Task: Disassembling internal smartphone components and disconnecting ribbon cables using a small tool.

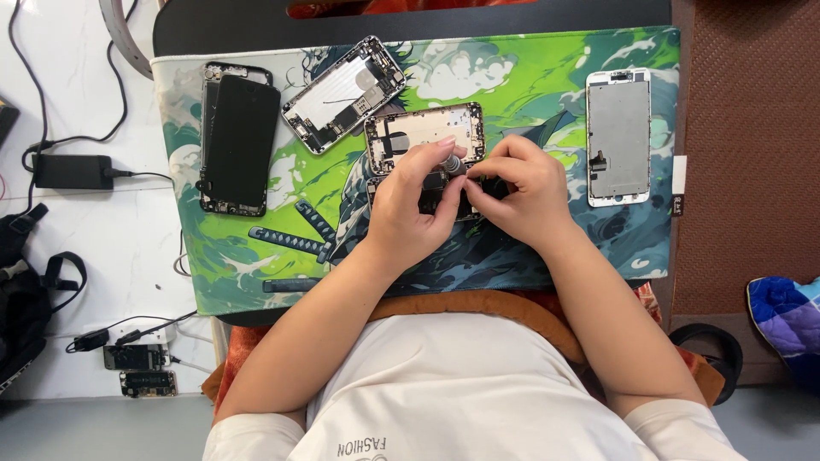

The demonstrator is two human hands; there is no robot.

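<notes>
Worktop (102,248) first: white, with a green and blue printed mat (547,77) laid across it, and that mat is our landmark. Off the mat's left edge sits a black power brick (73,172) with trailing cables, and below that two small circuit boards (141,370). Right of the mat, brown textured flooring (752,145). On the mat's left part, a dark phone screen stack (239,145); beside it, an opened phone shell (343,94) lies tilted. At the mat's right end rests a white-framed display panel (618,137). Mid-mat, both hands meet over an open phone chassis (424,132), with another dark chassis (444,192) under the fingers. Left hand (410,205) is curled, pinching a small screwdriver (450,162). Right hand (521,192) is closed tight, fingertips pressed together at the tool tip; what it grips, I cannot tell.
</notes>
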